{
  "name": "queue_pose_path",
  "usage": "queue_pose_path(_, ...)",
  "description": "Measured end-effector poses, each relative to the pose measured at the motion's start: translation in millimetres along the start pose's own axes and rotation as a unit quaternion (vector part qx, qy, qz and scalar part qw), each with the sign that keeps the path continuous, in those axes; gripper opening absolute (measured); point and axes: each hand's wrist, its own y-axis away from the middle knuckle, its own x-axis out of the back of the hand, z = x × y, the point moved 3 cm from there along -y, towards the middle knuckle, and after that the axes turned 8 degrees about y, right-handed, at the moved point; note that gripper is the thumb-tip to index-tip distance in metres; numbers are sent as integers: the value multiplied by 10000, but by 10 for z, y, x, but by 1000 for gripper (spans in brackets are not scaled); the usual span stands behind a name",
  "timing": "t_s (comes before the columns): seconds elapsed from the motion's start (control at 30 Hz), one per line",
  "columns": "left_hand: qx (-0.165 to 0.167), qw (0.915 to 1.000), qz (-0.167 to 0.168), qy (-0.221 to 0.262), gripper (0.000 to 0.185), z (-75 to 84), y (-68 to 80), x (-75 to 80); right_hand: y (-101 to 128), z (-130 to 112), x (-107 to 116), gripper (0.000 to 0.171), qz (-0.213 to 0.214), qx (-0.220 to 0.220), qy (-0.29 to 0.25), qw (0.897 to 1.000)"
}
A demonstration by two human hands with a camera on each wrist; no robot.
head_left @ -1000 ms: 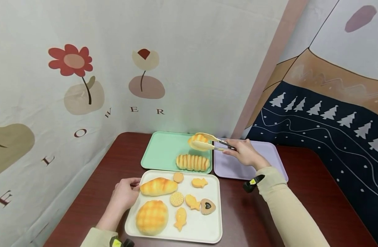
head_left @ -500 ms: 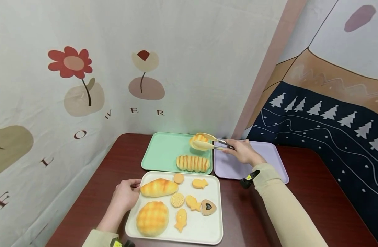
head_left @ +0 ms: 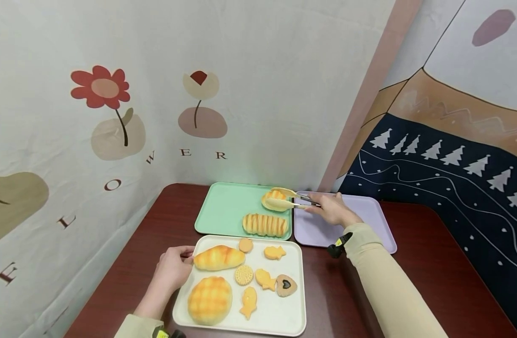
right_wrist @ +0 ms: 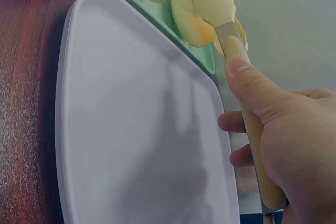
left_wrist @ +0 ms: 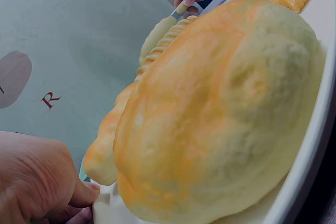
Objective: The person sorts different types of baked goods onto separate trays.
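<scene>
My left hand (head_left: 172,267) pinches the left rim of the white tray (head_left: 279,317), thumb on top in the left wrist view. Near that hand lie a long bread roll (head_left: 219,258) and a round, grid-marked bun (head_left: 210,300). My right hand (head_left: 332,210) grips cream-tipped tongs (right_wrist: 254,140). The tongs' two tips stand on either side of a small bun (head_left: 271,195) at the back right of the green tray (head_left: 224,206). Whether the bun touches the tray is hard to tell. A ridged bread roll (head_left: 264,225) lies in front of it.
On the white tray are several fish-shaped biscuits (head_left: 275,253), a heart biscuit (head_left: 286,286), a round cracker (head_left: 243,275) and a small biscuit (head_left: 245,244). A lilac tray (head_left: 366,218) sits under my right forearm's reach, beside the green one. Printed cloth (head_left: 262,94) hangs behind the table.
The tongs and the small bun have come down slightly toward the green tray. The left hand keeps its place on the white tray's rim.
</scene>
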Motion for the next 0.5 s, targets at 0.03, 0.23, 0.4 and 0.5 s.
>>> queue_pose_path(0.03,-3,10000,9,0,31,0,1,1,-2,7,-6,52,-22,-14,0,10000)
queue_pose_path(0.23,-27,10000,34,-6,30,3,-1,6,-17,29,-24,48,-90,24,65,9999)
queue_pose_path(0.4,-32,10000,35,-8,30,7,8,9,-19,10,-25,53,-274,25,124,9995)
queue_pose_path(0.5,-25,10000,36,-7,30,10,16,13,-15,-3,-27,54,-368,40,97,9993)
